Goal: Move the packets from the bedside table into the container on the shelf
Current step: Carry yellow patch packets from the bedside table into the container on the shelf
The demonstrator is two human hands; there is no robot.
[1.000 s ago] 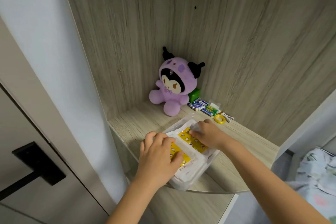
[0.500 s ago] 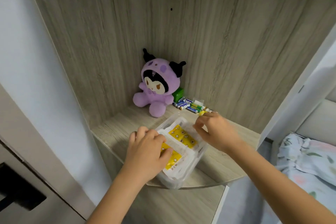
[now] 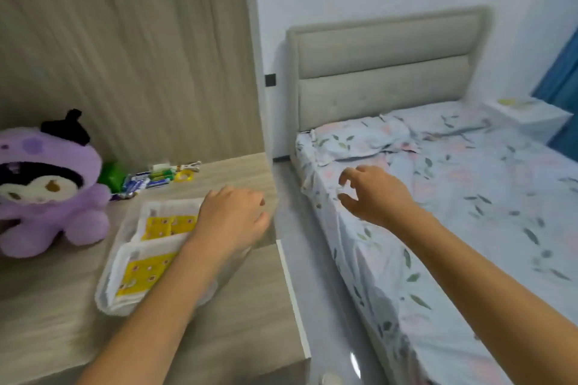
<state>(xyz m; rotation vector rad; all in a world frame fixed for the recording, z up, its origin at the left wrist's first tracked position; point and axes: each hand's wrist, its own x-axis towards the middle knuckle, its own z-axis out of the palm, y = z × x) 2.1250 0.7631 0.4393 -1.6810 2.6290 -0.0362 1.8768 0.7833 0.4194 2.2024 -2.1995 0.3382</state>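
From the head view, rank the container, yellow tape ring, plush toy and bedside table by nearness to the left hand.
1. container, under the left hand
2. yellow tape ring, behind it on the shelf
3. plush toy, far left
4. bedside table, across the bed

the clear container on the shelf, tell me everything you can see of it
The container is a shallow, oblong tub of clear, cloudy plastic with rounded corners and no lid on it. It lies flat on the wooden shelf, near the front edge, beside a purple plush toy. Inside lie white packets with yellow printed panels, filling it. The left hand hangs over its far right end; the blur hides whether it touches.
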